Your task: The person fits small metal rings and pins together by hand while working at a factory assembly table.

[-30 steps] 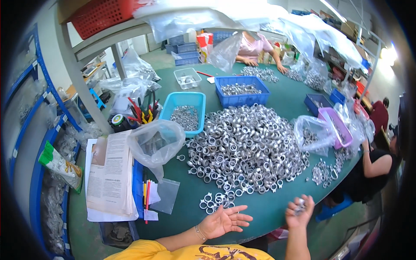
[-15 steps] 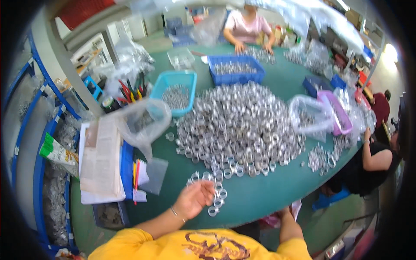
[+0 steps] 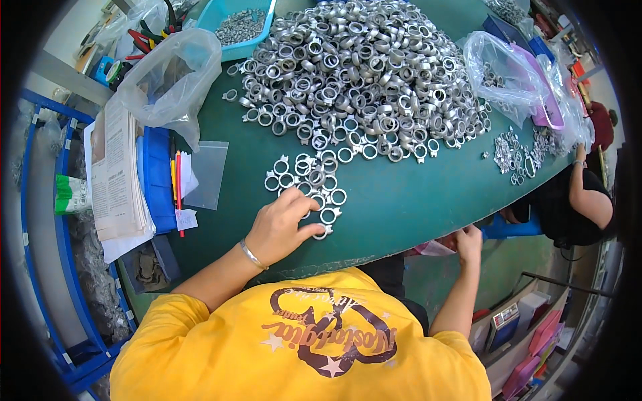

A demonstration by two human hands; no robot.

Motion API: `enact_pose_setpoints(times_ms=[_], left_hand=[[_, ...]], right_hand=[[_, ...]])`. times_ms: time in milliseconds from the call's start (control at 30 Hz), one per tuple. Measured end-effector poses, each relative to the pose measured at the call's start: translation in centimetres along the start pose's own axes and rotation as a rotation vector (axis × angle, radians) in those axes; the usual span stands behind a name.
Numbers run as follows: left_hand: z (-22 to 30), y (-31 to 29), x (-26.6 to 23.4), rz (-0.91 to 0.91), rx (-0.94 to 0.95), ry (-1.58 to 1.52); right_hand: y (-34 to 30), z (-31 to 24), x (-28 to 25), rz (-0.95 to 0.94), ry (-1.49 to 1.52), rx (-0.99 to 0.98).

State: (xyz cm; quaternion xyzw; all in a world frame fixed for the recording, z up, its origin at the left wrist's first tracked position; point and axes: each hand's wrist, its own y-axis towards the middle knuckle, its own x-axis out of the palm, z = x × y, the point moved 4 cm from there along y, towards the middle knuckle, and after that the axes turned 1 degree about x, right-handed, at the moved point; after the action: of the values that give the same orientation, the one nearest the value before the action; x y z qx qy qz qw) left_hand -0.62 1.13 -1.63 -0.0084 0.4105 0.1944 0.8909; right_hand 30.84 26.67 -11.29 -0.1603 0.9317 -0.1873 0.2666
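My left hand (image 3: 279,226) reaches over a loose cluster of silver metal rings (image 3: 331,215) in front of a large heap of the same rings (image 3: 361,80). Its thumb and fingers are apart and curved, with the thumb touching the nearest ring and the fingertips beside others. Small lugs stick out from the rings' sides. Off the table's front edge at the right, my right hand (image 3: 470,242) is closed next to a pink plastic bag (image 3: 438,246). What its fingers hold, if anything, is hidden.
A light-blue tray of small metal parts (image 3: 273,20) stands behind at left, near a clear plastic bag (image 3: 175,80). Papers (image 3: 120,167) and pens (image 3: 178,180) lie left. A purple basket (image 3: 550,100) and a seated person (image 3: 588,200) are at right.
The view has tilted down toward the table's near edge. My left hand has turned from palm sideways to knuckles up, onto the near rings. My right hand has come up beside the pink bag.
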Motion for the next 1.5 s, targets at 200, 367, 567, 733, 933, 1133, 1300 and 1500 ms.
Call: enact_pose_setpoints(times_ms=[200, 367, 567, 733, 933, 1133, 1300, 1500], left_hand=[[-0.7, 3.0, 1.6, 0.082, 0.058, 0.010], [0.3, 4.3, 0.5, 0.125, -0.103, -0.267], [0.2, 2.1, 2.1, 0.177, -0.286, -0.763], [0.5, 1.6, 3.3, 0.105, -0.356, -0.951], [0.7, 1.5, 3.0, 0.071, -0.264, -0.981], [1.0, 1.1, 2.9, 0.036, -0.222, -0.962], [0.9, 1.0, 2.9, 0.048, -0.204, -0.932], [0.8, 0.9, 3.0, 0.014, -0.179, -0.925]], right_hand=[[-8.8, -12.9, 5.5, -0.249, -0.183, -0.796], [-8.7, -17.1, 14.9, -0.214, -0.457, -1.225], [-7.3, -16.1, 15.7, -0.258, -0.254, -1.005], [-9.4, -13.8, 15.7, -0.798, 0.322, -0.443], [-10.8, -13.7, 15.6, -0.698, 0.261, -0.728], [-11.3, -14.9, 15.3, -0.550, 0.085, -1.042], [-11.5, -14.7, 15.5, -0.508, 0.053, -1.109], [-11.5, -14.6, 15.5, -0.474, 0.033, -1.175]])
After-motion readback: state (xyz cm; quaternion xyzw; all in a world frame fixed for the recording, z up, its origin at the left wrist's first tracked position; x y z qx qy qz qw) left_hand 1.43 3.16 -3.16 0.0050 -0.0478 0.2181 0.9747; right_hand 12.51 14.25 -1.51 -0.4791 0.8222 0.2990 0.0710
